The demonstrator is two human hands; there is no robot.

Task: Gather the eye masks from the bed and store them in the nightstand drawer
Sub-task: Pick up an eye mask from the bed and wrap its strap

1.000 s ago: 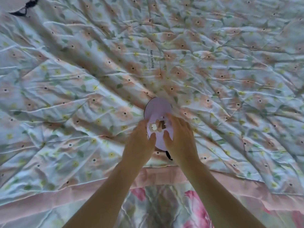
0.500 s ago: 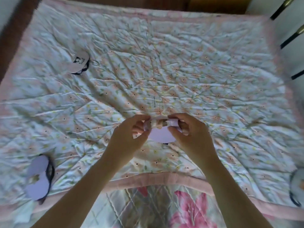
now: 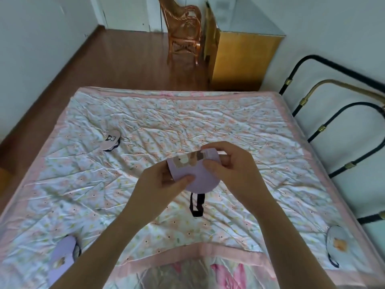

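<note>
A lilac eye mask [image 3: 198, 174] with a brown-and-cream print is held folded above the middle of the bed, its black strap [image 3: 196, 205] dangling below. My left hand [image 3: 164, 182] pinches its lower left edge and my right hand [image 3: 229, 165] grips its right side. Three more masks lie on the floral quilt [image 3: 208, 126]: a pale pink one [image 3: 110, 139] at the far left, a lilac one [image 3: 62, 257] at the near left edge, and a white one [image 3: 337, 240] at the near right edge.
A yellow wooden nightstand [image 3: 239, 57] stands beyond the bed's far right corner, next to a rattan chair [image 3: 183, 32]. The black and brass metal bed frame [image 3: 333, 126] runs along the right side. Brown wooden floor [image 3: 104, 63] lies to the left and behind.
Both hands have lifted the lilac mask off the quilt and folded it. My view has risen and pulled back, and the whole bed, the other masks and the nightstand have come into sight.
</note>
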